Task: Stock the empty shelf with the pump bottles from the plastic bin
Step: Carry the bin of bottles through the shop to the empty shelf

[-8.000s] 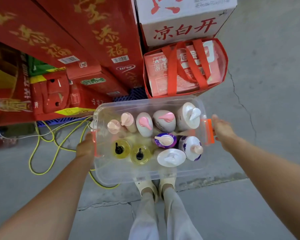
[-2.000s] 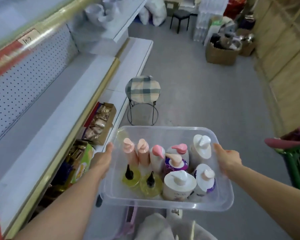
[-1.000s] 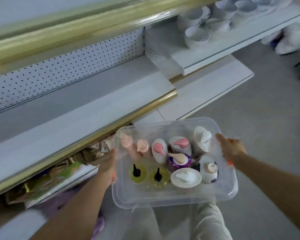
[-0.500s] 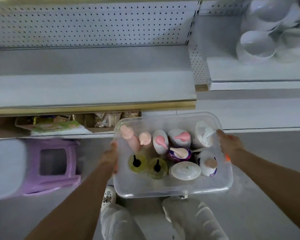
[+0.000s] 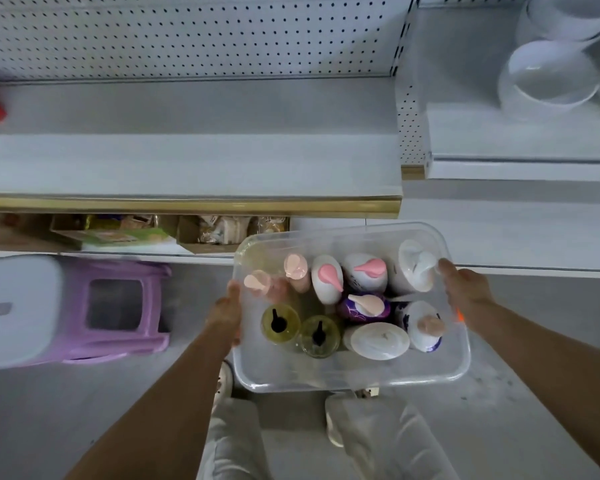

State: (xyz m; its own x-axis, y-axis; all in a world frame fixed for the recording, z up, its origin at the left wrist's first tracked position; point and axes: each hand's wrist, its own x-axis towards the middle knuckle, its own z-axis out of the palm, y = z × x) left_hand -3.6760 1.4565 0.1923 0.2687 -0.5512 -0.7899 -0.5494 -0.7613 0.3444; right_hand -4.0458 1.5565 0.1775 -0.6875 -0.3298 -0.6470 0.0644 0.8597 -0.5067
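Head view: holding the plastic bin [image 5: 354, 375] at its two short ends, left hand [image 5: 227, 311] and right hand [image 5: 465, 289] each clamped on a rim, just before the empty shelf [image 5: 187, 161]. Risking pump bottles [image 5: 326, 284] sliding and toppling inside by slackening either grip.

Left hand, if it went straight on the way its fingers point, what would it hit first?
Probably the cardboard box of snack packets on the low shelf beyond the left hand, though depth is unclear from above.
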